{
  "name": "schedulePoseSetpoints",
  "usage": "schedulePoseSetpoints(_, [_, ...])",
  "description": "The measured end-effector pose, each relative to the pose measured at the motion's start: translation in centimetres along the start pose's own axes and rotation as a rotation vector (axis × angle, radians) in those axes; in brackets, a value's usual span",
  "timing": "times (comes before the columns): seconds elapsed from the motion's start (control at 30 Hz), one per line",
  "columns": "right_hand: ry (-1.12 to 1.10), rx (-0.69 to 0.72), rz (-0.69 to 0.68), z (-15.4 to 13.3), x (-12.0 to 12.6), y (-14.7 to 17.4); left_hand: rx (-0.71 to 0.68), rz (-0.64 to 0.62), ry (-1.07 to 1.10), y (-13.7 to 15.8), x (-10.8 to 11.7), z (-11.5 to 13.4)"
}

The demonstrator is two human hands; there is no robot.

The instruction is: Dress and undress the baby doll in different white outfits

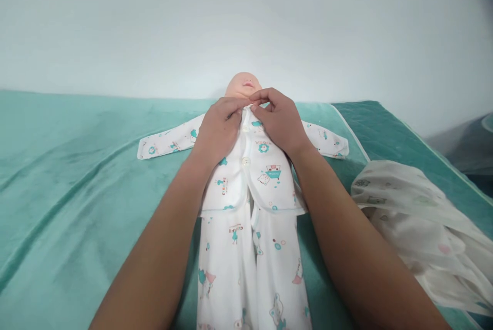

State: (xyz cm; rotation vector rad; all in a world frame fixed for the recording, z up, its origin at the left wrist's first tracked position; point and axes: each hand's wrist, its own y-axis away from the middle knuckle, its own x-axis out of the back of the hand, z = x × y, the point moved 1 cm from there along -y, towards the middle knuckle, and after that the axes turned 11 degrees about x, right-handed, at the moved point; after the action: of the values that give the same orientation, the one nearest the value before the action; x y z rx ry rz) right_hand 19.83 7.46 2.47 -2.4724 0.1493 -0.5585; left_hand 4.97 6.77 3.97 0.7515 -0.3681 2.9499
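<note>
Fingers [266, 94] of left hand [219, 129] and right hand [282, 118] pinch the shirt collar [247, 109] — below doll's head [239, 84].

We can see a left hand [220, 127] and a right hand [280, 120], both bare and with slim fingers [263, 94], and also a left forearm [162, 237] and a right forearm [346, 222], which are bare too, smooth in surface, narrow at the wrists [202, 162] and gradually thicker farther from the hands.
</note>
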Motion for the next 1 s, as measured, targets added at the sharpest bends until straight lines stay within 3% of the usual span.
schedulePoseSetpoints(0.23, [-0.104,0.031,0.106,1.0,0.0,0.2,0.040,-0.005,0.040,0.1,0.2,0.0])
schedulePoseSetpoints(0.53, [-0.026,0.121,-0.183,-2.7,1.7,1.9,0.028,-0.060,0.058,3.3,1.7,0.0])
schedulePoseSetpoints(0.7, [-0.003,0.186,-0.249,-3.1,1.6,2.7,0.019,-0.073,0.076,4.0,1.5,-0.1])
schedulePoseSetpoints(0.87, [0.024,0.243,-0.220,-3.3,1.3,2.6,0.023,-0.010,0.031,3.6,1.0,0.6])
schedulePoseSetpoints(1.0, [0.010,0.194,-0.254,-3.7,1.4,2.4,0.001,0.059,-0.031,3.7,0.7,1.1])
